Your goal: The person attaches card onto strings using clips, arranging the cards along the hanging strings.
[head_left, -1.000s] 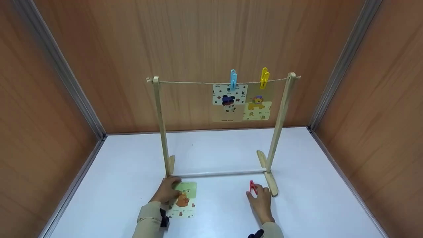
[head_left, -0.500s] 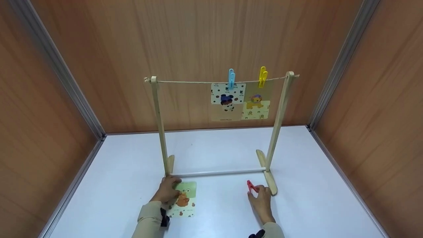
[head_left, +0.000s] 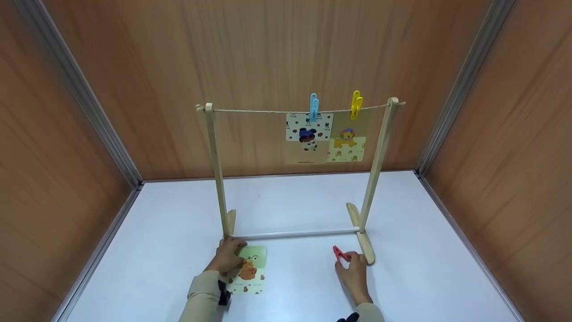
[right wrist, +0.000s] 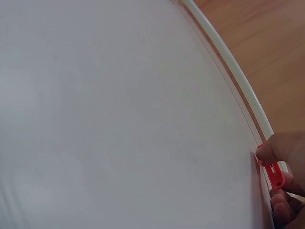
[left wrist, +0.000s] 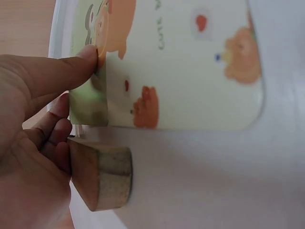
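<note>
My left hand [head_left: 228, 256] pinches the left edge of a green and white card [head_left: 253, 273] printed with an orange bear. In the left wrist view the thumb [left wrist: 71, 71] lies on the card's face [left wrist: 186, 86], with the other fingers at its edge, close to a wooden foot [left wrist: 107, 176] of the rack. A small red clothespin [head_left: 339, 254] is held between thumb and fingers of my right hand [head_left: 355, 275], just above the table. In the right wrist view the red clothespin [right wrist: 274, 174] shows partly behind the thumb.
A wooden rack [head_left: 375, 165] stands ahead, a string [head_left: 259, 111] tied across its top. From it hang two cards, one under a blue clothespin [head_left: 314, 107], the other under a yellow clothespin [head_left: 356, 105]. A white bar [head_left: 295, 234] joins the posts low down. Wooden walls enclose the table.
The red clothespin has turned and shifted slightly left in my right hand's fingers. My left hand and the bear card stay nearly still.
</note>
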A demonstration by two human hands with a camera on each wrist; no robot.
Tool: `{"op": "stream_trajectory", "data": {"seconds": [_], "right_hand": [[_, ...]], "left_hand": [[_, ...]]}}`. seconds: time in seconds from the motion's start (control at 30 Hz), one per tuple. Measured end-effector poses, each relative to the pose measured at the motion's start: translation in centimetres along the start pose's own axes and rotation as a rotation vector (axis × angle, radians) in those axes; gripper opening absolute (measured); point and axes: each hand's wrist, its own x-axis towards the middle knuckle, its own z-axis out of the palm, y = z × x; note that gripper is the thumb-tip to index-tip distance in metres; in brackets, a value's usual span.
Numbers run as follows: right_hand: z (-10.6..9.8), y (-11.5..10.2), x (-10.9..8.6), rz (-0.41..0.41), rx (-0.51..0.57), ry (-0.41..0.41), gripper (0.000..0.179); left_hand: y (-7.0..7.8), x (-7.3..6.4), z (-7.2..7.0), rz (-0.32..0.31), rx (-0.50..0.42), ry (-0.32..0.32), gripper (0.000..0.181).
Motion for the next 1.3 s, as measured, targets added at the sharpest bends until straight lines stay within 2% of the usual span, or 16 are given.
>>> {"op": "stream_trajectory", "data": {"seconds": [0.1,0.27,0.7,1.0,1.17,1.3], "right_hand": [[0.03,0.09,0.01,-0.017,0.001,0.024,0.028],[-0.04,0.05,0.03,-0.003,0.007,0.009,0.029],[-0.24,0.02,-0.06,0.026,0.015,-0.022,0.032],[-0.11,0.17,-0.03,-0.018,0.032,0.005,0.031],[-0.45,0.11,0.09,0.046,0.07,-0.013,0.031],[-0.83,0.03,0.17,0.113,0.115,-0.016,0.03]], "left_hand": [[0.18,0.1,0.17,-0.025,-0.002,0.005,0.047],[0.44,0.07,0.19,-0.069,-0.035,0.013,0.048],[0.35,0.13,0.08,-0.089,-0.06,-0.003,0.048],[0.69,0.11,0.02,-0.078,-0.032,0.011,0.041],[0.81,-0.16,-0.07,-0.085,-0.06,0.0,0.042],[0.65,-0.24,-0.16,-0.101,-0.13,-0.02,0.041]]}}
